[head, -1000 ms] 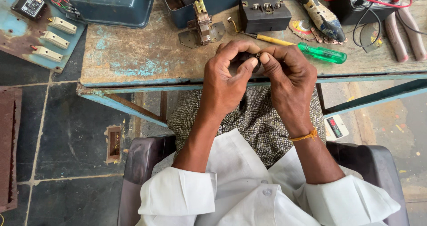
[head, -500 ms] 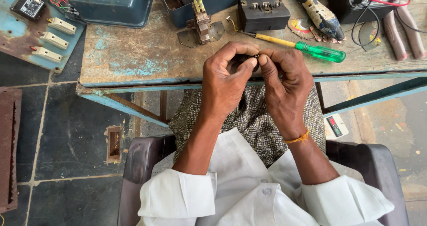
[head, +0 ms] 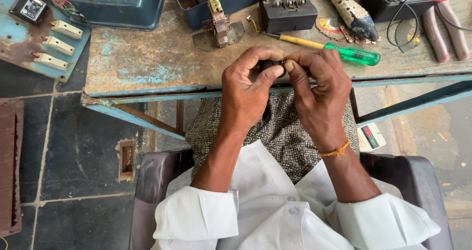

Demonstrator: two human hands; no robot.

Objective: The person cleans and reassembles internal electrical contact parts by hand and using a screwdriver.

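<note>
Fingertips of both hands pinch together around a small dark part (head: 272, 66) held just above the near edge of the worn wooden workbench with flaking blue paint (head: 147, 63). On the left hand (head: 248, 90), thumb and curled forefinger are closed on the part from the left; on the right hand (head: 317, 90), which wears an orange thread at the wrist, the bent fingers press in from the right, so most of the part is hidden and its exact shape cannot be told. Handling something this small seems to call for a firm, steady pinch by the left hand while the right does the fine work, with the piece kept over the bench or the patterned cloth on the lap so that a slip does not send it to the dark tiled floor (head: 64, 156). Close behind the hands lies a screwdriver with a yellow shaft and clear green handle (head: 339, 51), easy to reach without shifting the grip. Further back stand a black boxy electrical block with metal terminals (head: 287, 11) and a small metal bracket assembly (head: 219, 26), both apart from the hands, and red-handled pliers (head: 445, 29) lie at the far right.
</note>
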